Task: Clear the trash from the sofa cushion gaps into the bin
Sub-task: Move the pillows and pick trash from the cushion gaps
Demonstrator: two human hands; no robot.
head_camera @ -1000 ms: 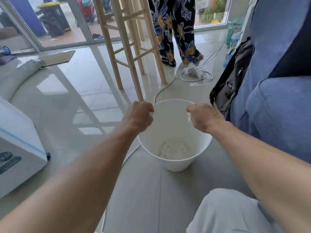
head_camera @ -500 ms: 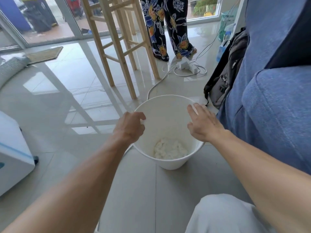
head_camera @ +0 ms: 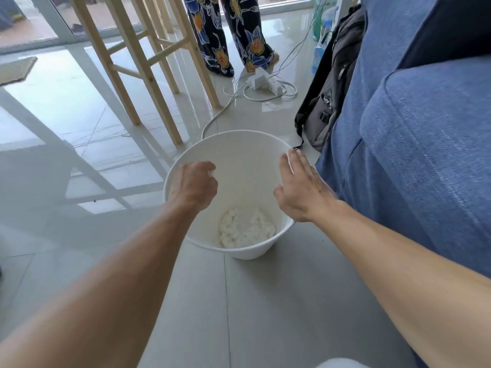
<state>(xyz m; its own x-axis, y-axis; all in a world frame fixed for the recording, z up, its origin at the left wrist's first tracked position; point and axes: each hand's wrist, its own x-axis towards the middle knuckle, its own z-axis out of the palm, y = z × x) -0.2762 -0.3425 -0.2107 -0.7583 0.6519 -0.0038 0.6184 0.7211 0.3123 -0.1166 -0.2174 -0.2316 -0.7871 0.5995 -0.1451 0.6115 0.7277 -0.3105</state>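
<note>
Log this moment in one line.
left hand: fisted on white scrap above bin | right hand: open over rim | bin: tissue wad inside | sofa: beside bin

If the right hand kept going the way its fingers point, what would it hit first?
Probably the bin, at its far rim just past the right hand; depth is unclear, so it might pass over.

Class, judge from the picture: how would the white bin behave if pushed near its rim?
The bin probably tips easily: it narrows toward its base. It is likely light, holding only crumpled paper. It may slide on the glossy floor.
</note>
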